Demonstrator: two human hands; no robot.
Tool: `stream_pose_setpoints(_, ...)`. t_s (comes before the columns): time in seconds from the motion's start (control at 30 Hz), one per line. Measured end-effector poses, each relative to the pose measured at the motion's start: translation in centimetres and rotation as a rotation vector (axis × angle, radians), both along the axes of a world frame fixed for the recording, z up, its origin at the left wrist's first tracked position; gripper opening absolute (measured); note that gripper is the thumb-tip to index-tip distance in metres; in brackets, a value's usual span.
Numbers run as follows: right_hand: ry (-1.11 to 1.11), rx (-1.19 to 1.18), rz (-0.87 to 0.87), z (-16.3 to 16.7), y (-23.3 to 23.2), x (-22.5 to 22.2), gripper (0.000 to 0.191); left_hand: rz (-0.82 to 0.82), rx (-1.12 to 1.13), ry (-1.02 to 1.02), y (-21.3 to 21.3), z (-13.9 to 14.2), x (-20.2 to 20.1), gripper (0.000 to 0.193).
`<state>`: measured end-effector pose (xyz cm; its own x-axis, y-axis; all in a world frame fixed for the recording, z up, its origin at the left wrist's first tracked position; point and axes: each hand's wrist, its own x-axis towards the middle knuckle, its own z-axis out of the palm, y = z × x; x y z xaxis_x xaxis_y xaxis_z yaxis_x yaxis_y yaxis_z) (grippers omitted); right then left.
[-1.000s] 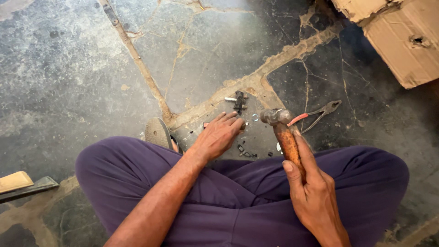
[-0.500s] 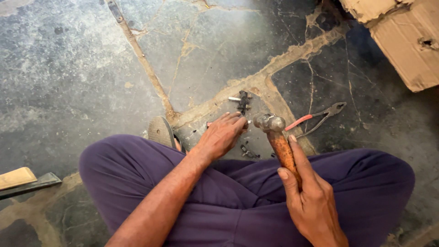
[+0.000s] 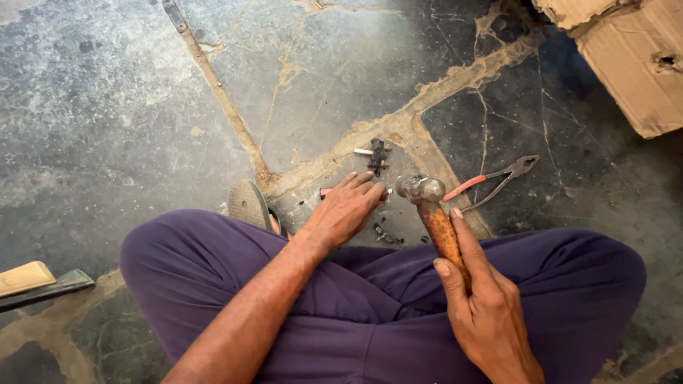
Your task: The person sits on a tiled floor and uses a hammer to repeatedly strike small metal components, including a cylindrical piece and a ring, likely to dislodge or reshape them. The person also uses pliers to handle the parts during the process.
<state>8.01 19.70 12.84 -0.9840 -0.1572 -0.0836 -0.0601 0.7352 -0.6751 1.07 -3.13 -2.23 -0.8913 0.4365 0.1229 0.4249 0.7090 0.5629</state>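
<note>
Two hands low over the stone floor (image 3: pixel 128 107), between your crossed legs. Your right hand (image 3: pixel 484 306) is clamped round the rusty wooden handle of the ball-peen hammer (image 3: pixel 432 213), forefinger stretched up the shaft; the steel head hangs just right of your left fingertips. Your left hand (image 3: pixel 348 208) lies palm down, fingers together, pinning a small red-and-metal part (image 3: pixel 326 191) to the floor; whether it grips or only presses, you cannot tell.

Since a second ago the hammer head has drifted left, closer to the pinned part, and the left hand has barely shifted, so the work looks lined up under the head, by my reading.

Around: a small dark metal fitting (image 3: pixel 377 155) just far of the fingers, loose dark bits (image 3: pixel 384 235) near them, red-handled pliers (image 3: pixel 491 181) to the right, a sandal (image 3: pixel 249 203) left, a cardboard box (image 3: pixel 633 57) far right, a wood-handled tool (image 3: pixel 32 281) at the near left edge. Your own fingertips sit very close to the head
</note>
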Motion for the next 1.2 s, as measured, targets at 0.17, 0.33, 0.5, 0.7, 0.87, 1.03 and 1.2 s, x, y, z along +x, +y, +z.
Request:
stream_pose_setpoints(0.17,0.012,-0.002,-0.006,-0.1,0.2,0.0,0.061,0.039,0.0,-0.069,-0.2,0.1,0.0,0.019)
stream_pose_setpoints(0.33,-0.004,0.01,-0.014,-0.2,0.2,-0.1,0.062,0.005,0.014,-0.029,0.0,0.2,0.0,0.017)
stream_pose_setpoints(0.5,-0.005,-0.006,0.002,-0.1,0.1,-0.2,0.061,-0.006,-0.024,0.0,0.0,0.3,-0.1,0.016)
stream_pose_setpoints(0.7,0.206,-0.013,0.089,0.4,-0.3,-0.2,0.059,-0.016,0.0,-0.006,0.0,0.0,0.1,0.02)
stream_pose_setpoints(0.87,0.002,0.073,0.078,0.5,-1.1,-1.4,0.06,0.004,0.021,-0.001,0.0,-0.7,-0.1,0.022)
stream_pose_setpoints(1.03,-0.039,0.058,0.04,0.8,-1.3,-1.3,0.061,-0.002,0.014,-0.023,0.0,-1.2,0.0,0.024)
stream_pose_setpoints(1.2,-0.049,0.14,0.07,0.4,-1.5,-1.7,0.061,0.001,0.01,-0.008,0.0,-1.0,0.0,0.024)
